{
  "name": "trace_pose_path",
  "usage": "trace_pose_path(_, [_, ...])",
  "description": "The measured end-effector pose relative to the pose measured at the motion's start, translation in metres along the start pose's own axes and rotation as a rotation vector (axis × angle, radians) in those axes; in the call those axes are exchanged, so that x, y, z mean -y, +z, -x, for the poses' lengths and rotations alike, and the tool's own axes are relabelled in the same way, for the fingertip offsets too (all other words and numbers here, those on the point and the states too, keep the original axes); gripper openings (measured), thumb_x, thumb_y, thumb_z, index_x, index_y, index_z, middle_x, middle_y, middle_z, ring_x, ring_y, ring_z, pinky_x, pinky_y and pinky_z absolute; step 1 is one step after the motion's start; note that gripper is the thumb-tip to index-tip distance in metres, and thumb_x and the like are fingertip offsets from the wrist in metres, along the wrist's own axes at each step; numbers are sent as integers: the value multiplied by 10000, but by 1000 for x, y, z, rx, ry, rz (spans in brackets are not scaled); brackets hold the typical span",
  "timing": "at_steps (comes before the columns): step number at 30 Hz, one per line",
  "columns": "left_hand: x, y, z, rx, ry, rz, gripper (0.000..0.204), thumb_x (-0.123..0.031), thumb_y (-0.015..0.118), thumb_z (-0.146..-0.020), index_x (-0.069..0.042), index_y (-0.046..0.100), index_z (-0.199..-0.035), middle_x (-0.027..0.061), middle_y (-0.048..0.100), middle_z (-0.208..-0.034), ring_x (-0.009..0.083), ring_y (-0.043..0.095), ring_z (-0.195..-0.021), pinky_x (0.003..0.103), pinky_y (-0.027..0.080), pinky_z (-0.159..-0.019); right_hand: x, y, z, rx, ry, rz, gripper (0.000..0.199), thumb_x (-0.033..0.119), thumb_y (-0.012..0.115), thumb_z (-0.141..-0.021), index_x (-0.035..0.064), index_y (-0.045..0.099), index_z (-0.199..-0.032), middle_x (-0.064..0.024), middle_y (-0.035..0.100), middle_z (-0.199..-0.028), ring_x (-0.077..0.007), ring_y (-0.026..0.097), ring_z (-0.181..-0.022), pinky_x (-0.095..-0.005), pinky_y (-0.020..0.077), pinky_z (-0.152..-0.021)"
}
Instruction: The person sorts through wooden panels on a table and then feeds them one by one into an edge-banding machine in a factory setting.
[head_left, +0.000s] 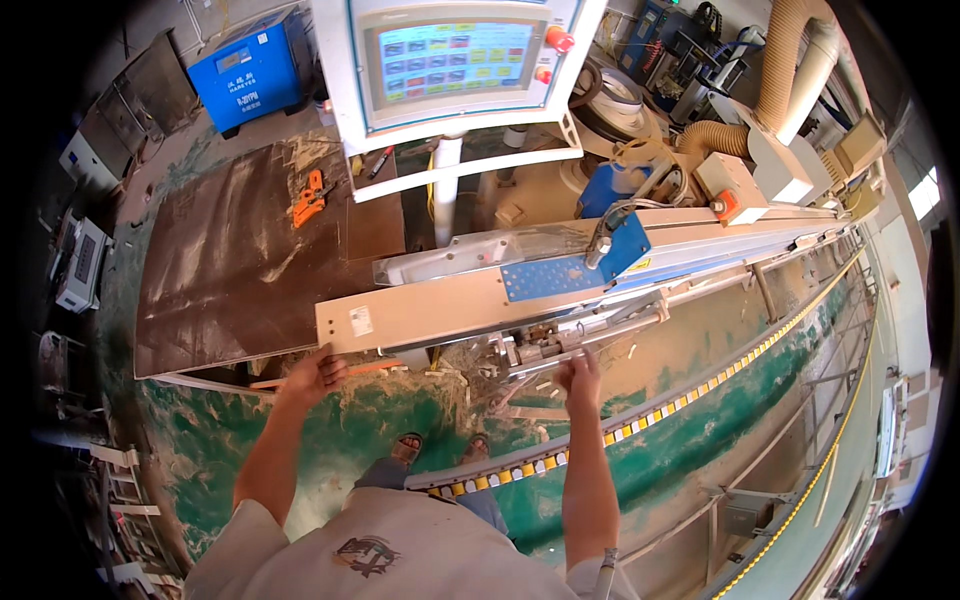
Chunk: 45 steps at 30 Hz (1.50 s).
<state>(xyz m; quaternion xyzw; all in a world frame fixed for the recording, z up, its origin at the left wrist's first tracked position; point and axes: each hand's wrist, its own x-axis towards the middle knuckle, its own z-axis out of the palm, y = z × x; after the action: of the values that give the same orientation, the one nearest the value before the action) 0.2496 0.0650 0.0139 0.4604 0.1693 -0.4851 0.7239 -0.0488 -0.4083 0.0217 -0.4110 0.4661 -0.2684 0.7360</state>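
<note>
My left hand (pixel 314 374) is at the left end of a long beige machine beam (pixel 430 308), its fingertips close to the lower corner. Those fingers are loosely bent and apart, and I see nothing held in them. Farther right, my right hand (pixel 579 382) is closed, thumb and fingers together, just in front of a metal clamp-like mechanism (pixel 535 350) under the beam. Whatever sits in that pinch, if anything, is too small to make out. A blue perforated plate (pixel 555 278) is mounted on the beam above.
A control panel with a touchscreen (pixel 455 60) stands ahead. Orange tool (pixel 310 200) lies on a dusty brown board (pixel 230 260) at left. A curved conveyor rail with yellow and white rollers (pixel 640 425) sweeps past my right arm. Behind stands a blue machine box (pixel 250 75).
</note>
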Motion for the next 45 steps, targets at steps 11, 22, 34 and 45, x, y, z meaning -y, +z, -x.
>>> trace_pose_path(11, [32,72,-57,124,-94,-51,430,-424,489,-1069,-32,613,-1196,114,713,-1212,232,673,-1102,385,534,-974,-143,-149,352,-731,116,-133,325,130,559,-979,17,613,-1278,-96,661,-847,-203,648,-615,-367,588,-557])
trace_pose_path(22, [55,90,-236,622,-354,107,184,-119,556,-1001,-26,627,-1142,147,661,-1175,251,648,-1021,328,555,-822,-303,-185,616,-1065,121,-133,202,192,597,-1001,25,695,-1060,-89,691,-820,-199,690,-671,-350,594,-614])
trace_pose_path(34, [207,116,-43,593,-335,-732,280,-192,560,-1016,-35,654,-1227,47,724,-1122,161,681,-1007,291,552,-851,-524,-238,1033,-2570,-169,-291,177,166,607,-958,22,688,-1019,-101,725,-865,-173,678,-733,-310,545,-656])
trace_pose_path(45, [454,115,291,839,-376,-1593,267,-265,628,-994,-80,627,-1187,84,716,-1070,209,702,-925,352,555,-817,-649,-270,1177,-1961,1307,-73,1281,733,773,-666,181,145,-1636,-245,134,-1668,-416,139,-1541,-579,199,-1223])
